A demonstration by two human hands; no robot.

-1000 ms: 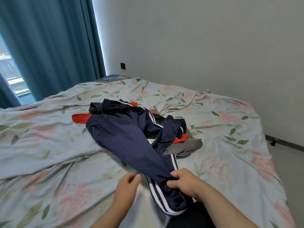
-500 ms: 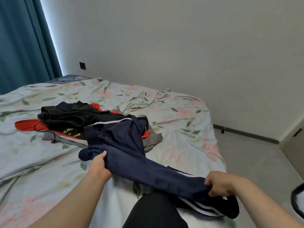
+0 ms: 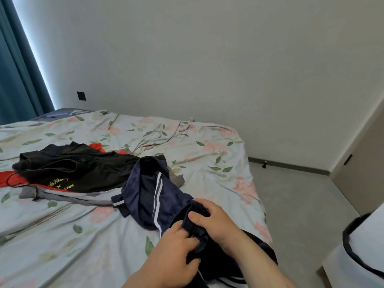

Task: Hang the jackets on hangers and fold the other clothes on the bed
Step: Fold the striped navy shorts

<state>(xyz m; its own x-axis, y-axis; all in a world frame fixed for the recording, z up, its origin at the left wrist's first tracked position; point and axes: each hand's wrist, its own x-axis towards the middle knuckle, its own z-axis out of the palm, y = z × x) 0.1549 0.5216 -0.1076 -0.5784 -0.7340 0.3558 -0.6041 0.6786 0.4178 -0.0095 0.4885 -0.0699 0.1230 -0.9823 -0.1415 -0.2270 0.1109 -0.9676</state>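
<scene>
Both hands are gripping one bunched end of the navy striped garment (image 3: 145, 194) at the bed's (image 3: 72, 235) near edge.

The left hand (image 3: 172, 254) and right hand (image 3: 216, 221) are curling their fingers into the fabric. The garment is lying lengthwise, running from the hands away and leftward, with its far end touching the clothes pile (image 3: 68, 173). Pulling is likely risking dragging that pile along, and the loose cloth below the hands could be slipping off the edge.
</scene>
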